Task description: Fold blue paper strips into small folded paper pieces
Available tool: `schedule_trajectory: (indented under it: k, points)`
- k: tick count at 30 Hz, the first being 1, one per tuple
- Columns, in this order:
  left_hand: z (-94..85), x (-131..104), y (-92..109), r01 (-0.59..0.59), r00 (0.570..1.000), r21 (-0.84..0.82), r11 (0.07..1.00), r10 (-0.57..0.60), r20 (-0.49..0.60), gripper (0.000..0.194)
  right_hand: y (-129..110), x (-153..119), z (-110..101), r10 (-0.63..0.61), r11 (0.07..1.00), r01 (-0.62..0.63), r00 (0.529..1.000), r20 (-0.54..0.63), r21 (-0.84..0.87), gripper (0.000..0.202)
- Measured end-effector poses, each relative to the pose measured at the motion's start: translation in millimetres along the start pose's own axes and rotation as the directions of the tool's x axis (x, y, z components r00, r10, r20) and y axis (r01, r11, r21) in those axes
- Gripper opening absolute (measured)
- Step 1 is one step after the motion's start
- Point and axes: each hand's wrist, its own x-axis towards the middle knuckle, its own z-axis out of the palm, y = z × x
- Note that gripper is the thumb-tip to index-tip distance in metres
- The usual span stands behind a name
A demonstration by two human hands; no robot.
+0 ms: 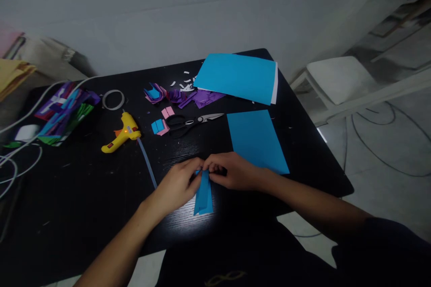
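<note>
A narrow folded strip of blue paper (203,197) lies near the table's front edge, its long side pointing toward me. At its far end my left hand (180,184) pinches the paper from the left. My right hand (232,170) closes on the same end from the right, thumb and fingertips meeting beside the left ones. The fingers cover the strip's far end. A blue sheet (257,141) lies flat, partly behind my right wrist. Black-handled scissors (197,120) rest beyond both hands, blades toward the right.
Left of my hands is a yellow glue gun (125,133) with a long glue stick (147,163). Small folded pink and blue papers (160,126), purple pieces (205,97), a tape roll (113,99) and larger blue sheets (239,76) lie farther back. White cables (20,166) cross the left side.
</note>
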Motion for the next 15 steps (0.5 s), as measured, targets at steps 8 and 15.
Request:
schedule_trajectory:
  k: [8, 15]
  points:
    - [-0.1, -0.1, 0.5, -0.002, 1.000, -0.006, 1.000, 0.002, -0.004, 0.017, 1.2, 0.4, 1.4, 0.032, 0.999, -0.032, 0.999, 0.006, -0.007, 0.013]
    - [0.7, -0.2, -0.2, 0.014, 1.000, -0.030, 0.999, -0.014, 0.005, 0.017, 3.7, 0.1, 2.4, -0.003, 1.000, 0.003, 1.000, -0.019, -0.006, 0.009]
